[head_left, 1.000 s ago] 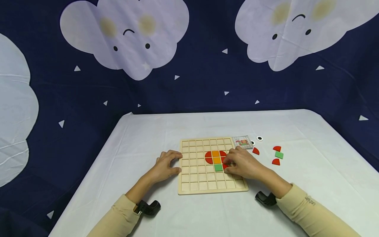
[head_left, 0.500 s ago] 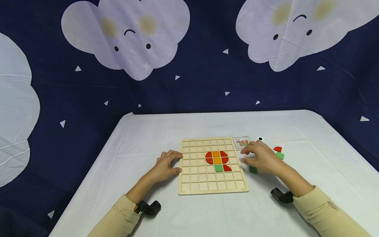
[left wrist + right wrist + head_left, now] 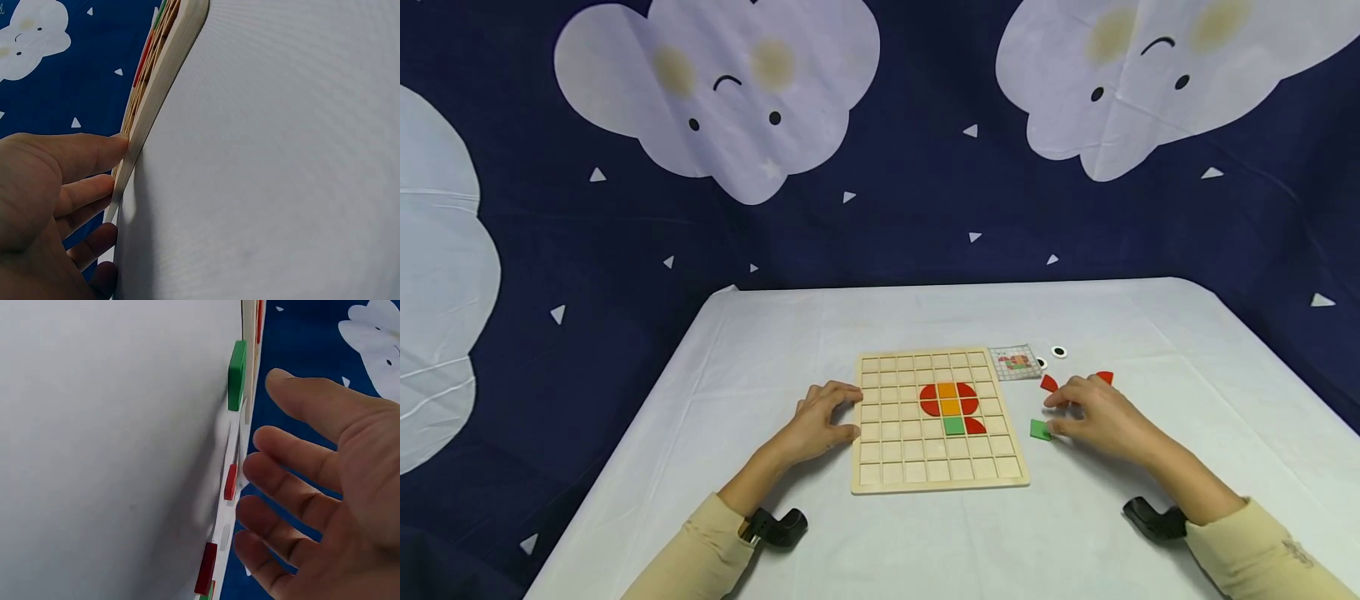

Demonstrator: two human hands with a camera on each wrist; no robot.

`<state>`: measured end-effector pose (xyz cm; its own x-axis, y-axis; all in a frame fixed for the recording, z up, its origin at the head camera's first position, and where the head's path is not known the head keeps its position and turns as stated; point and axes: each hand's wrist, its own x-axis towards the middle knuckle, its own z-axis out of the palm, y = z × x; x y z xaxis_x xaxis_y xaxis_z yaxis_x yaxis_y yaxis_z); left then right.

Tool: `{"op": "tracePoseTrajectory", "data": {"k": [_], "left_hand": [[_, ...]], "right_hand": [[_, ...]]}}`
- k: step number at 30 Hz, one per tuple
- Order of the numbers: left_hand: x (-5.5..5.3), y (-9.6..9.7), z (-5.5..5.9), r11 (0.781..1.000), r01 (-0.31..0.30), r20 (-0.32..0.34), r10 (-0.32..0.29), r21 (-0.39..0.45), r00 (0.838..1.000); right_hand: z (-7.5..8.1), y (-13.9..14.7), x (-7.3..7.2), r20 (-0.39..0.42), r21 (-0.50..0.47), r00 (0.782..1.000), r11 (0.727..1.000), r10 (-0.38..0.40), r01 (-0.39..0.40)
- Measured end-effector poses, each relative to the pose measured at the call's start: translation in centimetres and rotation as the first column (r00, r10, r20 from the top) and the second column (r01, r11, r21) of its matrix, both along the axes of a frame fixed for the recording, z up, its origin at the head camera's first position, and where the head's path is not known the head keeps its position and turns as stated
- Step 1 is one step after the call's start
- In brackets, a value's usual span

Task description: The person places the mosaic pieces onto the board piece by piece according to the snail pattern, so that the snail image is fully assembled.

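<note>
A wooden grid board lies on the table with red quarter-round pieces, orange squares and a green square set in its cells. My left hand rests on the board's left edge, thumb and fingertips against the rim. To the right of the board my right hand hovers with nothing held, its fingers loosely spread. By its thumb lies a loose green square. Loose red quarter-rounds lie just beyond its fingers, others partly hidden by the hand.
A small picture card touches the board's upper right corner. Beside it are two black-and-white eye pieces. The white-covered table reaches back to a dark blue cloth with cloud prints.
My right hand has let go of the red quarter-round in the cell beside the green square and moved right, off the board, over the loose pieces. My left hand stays put.
</note>
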<state>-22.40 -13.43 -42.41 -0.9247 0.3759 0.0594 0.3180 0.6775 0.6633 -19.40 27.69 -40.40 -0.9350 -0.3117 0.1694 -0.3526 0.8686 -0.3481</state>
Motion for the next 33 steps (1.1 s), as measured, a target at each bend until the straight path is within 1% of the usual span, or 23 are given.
{"op": "tracePoseTrajectory", "data": {"k": [6, 13, 20, 27, 33], "left_hand": [[-0.03, -0.01, -0.04, 1.000, 0.002, 0.008, -0.002, 0.005, 1.000], [-0.06, -0.04, -0.01, 1.000, 0.004, 0.022, -0.004, 0.004, 1.000], [0.00, 0.01, 0.00, 1.000, -0.001, 0.018, 0.000, 0.016, 1.000], [0.03, 0.09, -0.05, 1.000, -0.008, -0.006, 0.008, 0.010, 1.000], [0.10, 0.09, -0.04, 1.000, -0.009, -0.006, 0.009, 0.017, 1.000]], "right_hand": [[-0.57, -0.13, 0.48, 0.003, 0.038, 1.000, 0.999, 0.024, -0.024], [-0.59, -0.49, 0.55, 0.023, 0.045, 0.999, 0.998, 0.032, -0.033], [-0.69, -0.48, 0.52, 0.012, 0.054, 0.999, 0.997, 0.053, -0.054], [-0.85, -0.43, 0.54, 0.019, 0.059, 0.999, 0.997, 0.043, -0.045], [-0.40, -0.95, 0.55, 0.016, 0.050, 0.999, 0.998, 0.048, -0.049]]}}
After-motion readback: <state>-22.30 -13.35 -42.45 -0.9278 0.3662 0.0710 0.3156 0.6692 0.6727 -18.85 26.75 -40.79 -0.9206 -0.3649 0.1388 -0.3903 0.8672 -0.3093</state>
